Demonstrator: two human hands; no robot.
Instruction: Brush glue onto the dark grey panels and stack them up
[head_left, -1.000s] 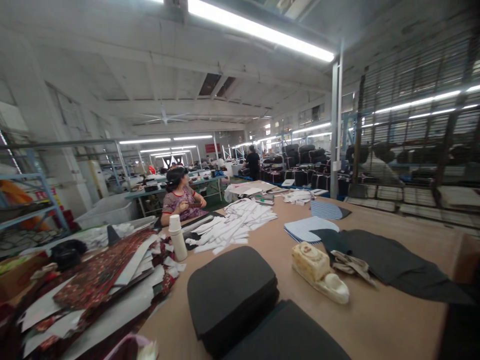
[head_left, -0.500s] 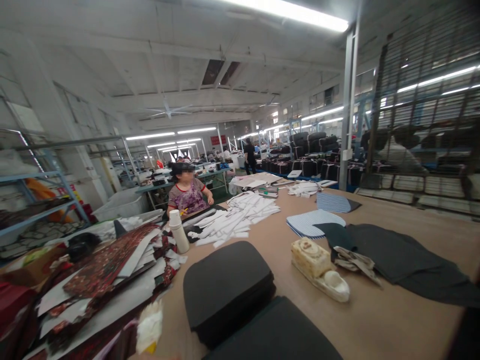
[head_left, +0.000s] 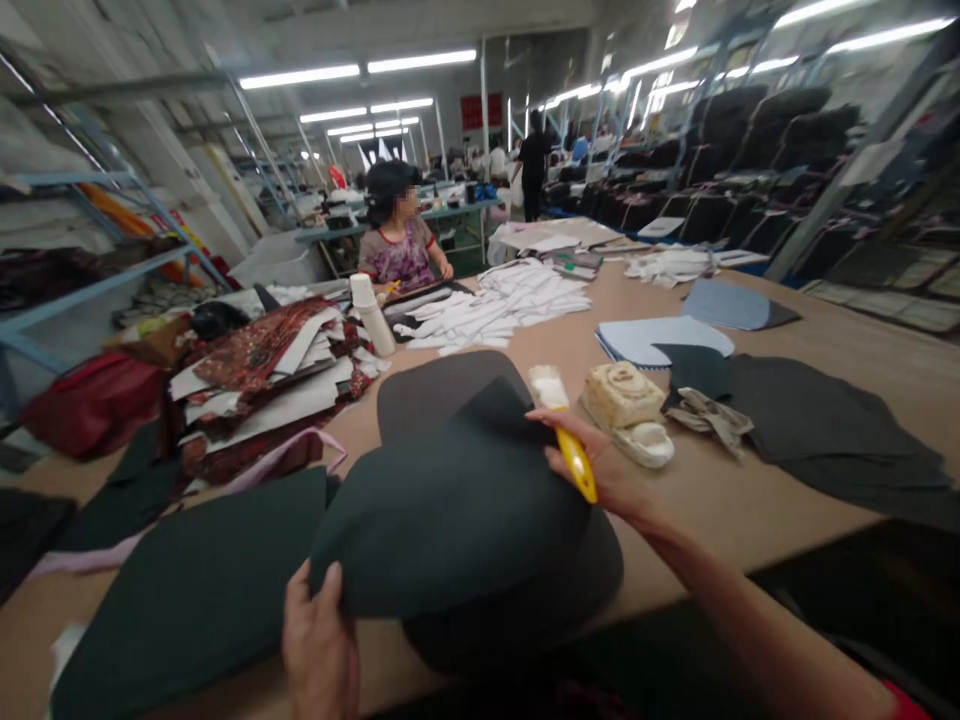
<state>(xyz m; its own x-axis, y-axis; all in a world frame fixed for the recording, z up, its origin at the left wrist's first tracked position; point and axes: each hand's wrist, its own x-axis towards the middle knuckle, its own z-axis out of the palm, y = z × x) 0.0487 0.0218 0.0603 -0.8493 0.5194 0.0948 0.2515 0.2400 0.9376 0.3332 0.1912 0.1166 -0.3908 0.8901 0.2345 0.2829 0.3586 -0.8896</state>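
Observation:
A dark green-black fabric piece [head_left: 442, 510] with rounded corners is lifted off the table, tilted and slightly bent. My left hand [head_left: 319, 640] is closed on its near left corner, thumb on top. At the far right edge, my right hand [head_left: 600, 465] holds a brush [head_left: 576, 465] with a yellow handle and white-coated bristles pointing away. Its fingers also touch the fabric edge. Beneath lie stacks of dark pieces, the far stack [head_left: 427, 385] partly covered. More dark pieces [head_left: 210, 580] lie to the left. A crusted, cream-coloured container [head_left: 626, 400] stands beyond my right hand.
White strips [head_left: 517, 300] and a cream bottle [head_left: 373, 318] lie toward the back. Patterned scraps [head_left: 262, 370] are heaped at left. Light blue pieces [head_left: 660, 340], a crumpled rag [head_left: 712, 420] and dark sheets [head_left: 817, 430] lie at right. A co-worker [head_left: 401, 235] sits across the table.
The view has tipped downward. Both my hands now show, holding up a dark fabric piece between them. The brush has moved from the lower left to the right of the stacks.

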